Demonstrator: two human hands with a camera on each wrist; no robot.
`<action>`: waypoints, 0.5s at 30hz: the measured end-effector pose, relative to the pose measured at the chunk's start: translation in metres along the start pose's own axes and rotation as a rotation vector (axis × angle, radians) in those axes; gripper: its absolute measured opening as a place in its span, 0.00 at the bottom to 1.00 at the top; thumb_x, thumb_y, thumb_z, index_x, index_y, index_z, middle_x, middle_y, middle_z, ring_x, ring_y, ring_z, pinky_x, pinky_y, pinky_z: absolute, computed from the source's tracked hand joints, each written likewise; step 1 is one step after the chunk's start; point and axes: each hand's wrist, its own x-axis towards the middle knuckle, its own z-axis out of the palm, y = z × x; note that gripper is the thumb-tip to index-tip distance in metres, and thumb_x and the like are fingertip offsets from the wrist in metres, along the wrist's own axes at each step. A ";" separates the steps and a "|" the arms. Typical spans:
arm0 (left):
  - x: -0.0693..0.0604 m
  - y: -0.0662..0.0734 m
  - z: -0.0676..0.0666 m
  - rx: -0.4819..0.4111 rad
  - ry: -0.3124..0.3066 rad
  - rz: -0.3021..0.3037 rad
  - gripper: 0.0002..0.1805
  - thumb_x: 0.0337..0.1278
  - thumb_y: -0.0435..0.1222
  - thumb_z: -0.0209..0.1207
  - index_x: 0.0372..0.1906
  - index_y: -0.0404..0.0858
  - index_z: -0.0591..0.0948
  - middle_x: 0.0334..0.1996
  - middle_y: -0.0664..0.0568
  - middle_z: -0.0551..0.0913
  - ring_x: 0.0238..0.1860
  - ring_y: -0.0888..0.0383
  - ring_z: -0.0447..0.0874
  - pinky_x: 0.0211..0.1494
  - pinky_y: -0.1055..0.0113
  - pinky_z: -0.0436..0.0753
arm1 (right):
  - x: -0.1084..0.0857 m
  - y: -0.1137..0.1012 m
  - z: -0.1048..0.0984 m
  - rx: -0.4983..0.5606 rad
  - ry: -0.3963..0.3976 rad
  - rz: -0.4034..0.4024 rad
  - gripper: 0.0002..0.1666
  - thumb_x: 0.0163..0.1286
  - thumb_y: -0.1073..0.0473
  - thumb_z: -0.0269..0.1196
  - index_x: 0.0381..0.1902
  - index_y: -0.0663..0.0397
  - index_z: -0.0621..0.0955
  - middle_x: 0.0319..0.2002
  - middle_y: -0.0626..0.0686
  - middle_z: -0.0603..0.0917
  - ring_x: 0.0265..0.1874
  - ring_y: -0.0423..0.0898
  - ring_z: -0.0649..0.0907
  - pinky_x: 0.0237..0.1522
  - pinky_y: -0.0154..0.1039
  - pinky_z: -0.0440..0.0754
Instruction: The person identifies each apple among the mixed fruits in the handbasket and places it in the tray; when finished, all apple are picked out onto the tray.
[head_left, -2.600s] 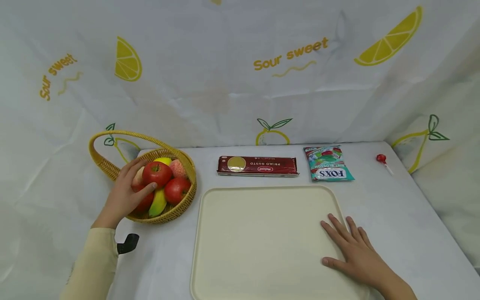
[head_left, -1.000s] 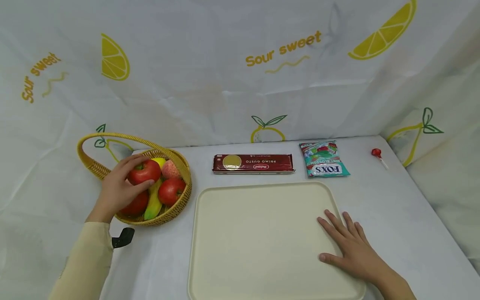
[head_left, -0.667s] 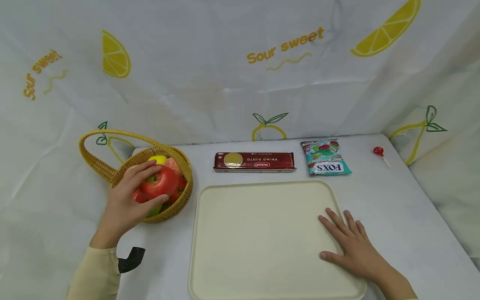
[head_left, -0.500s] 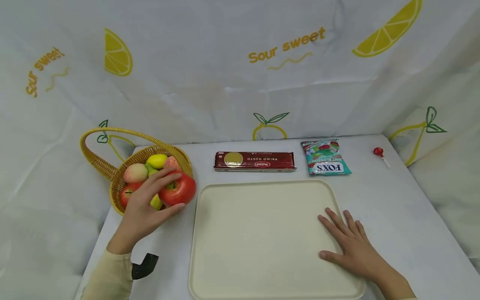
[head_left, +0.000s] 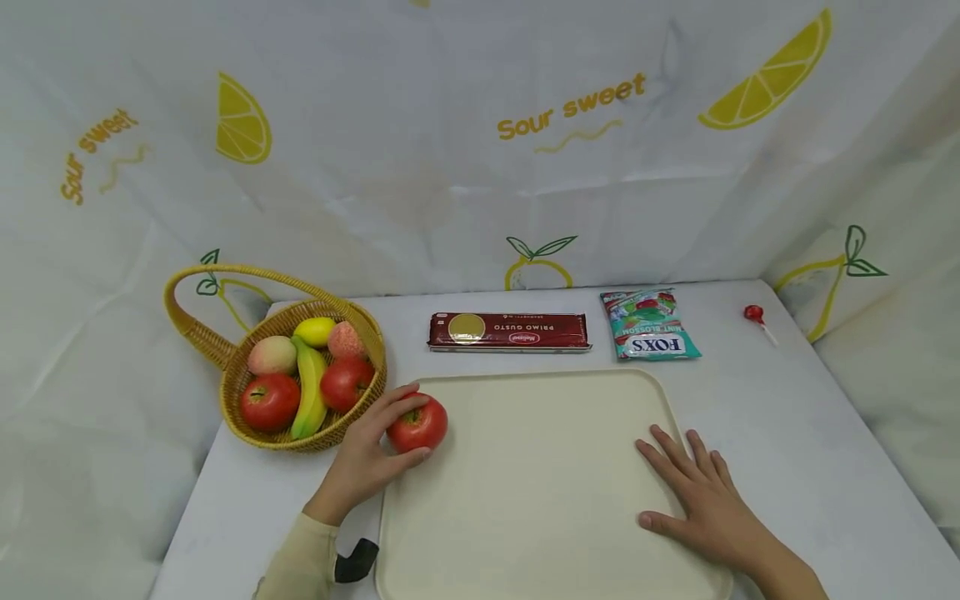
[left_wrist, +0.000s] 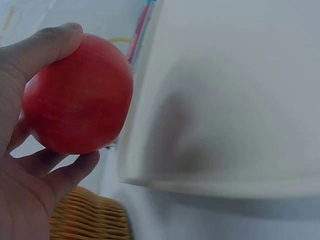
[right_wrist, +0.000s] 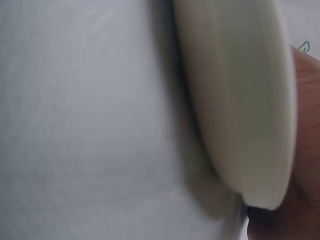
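Observation:
My left hand (head_left: 367, 454) grips a red round fruit (head_left: 418, 423) at the left edge of the cream tray (head_left: 536, 500). In the left wrist view the fruit (left_wrist: 79, 95) is held between thumb and fingers, beside the tray's corner, with a shadow cast on the tray (left_wrist: 240, 100). My right hand (head_left: 708, 508) lies with fingers spread on the tray's right side. In the right wrist view the tray's rim (right_wrist: 250, 115) covers part of that hand (right_wrist: 305, 150).
A wicker basket (head_left: 378, 354) at the left holds two red fruits, a banana (head_left: 309, 392), a lemon (head_left: 315, 331) and two peaches. Behind the tray lie a dark red packet (head_left: 525, 331) and a teal sweets bag (head_left: 649, 325). A red lollipop (head_left: 754, 314) lies at the back right.
My left hand has lifted the red fruit out of the basket and carried it right to the tray's left edge. My right hand stays in place on the tray.

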 end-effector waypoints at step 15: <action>0.002 -0.009 0.021 -0.045 -0.035 -0.046 0.37 0.46 0.36 0.79 0.65 0.53 0.78 0.70 0.49 0.71 0.67 0.50 0.71 0.62 0.46 0.78 | 0.000 0.001 0.000 -0.007 -0.003 0.017 0.55 0.60 0.30 0.69 0.80 0.37 0.61 0.81 0.50 0.51 0.77 0.70 0.42 0.70 0.70 0.27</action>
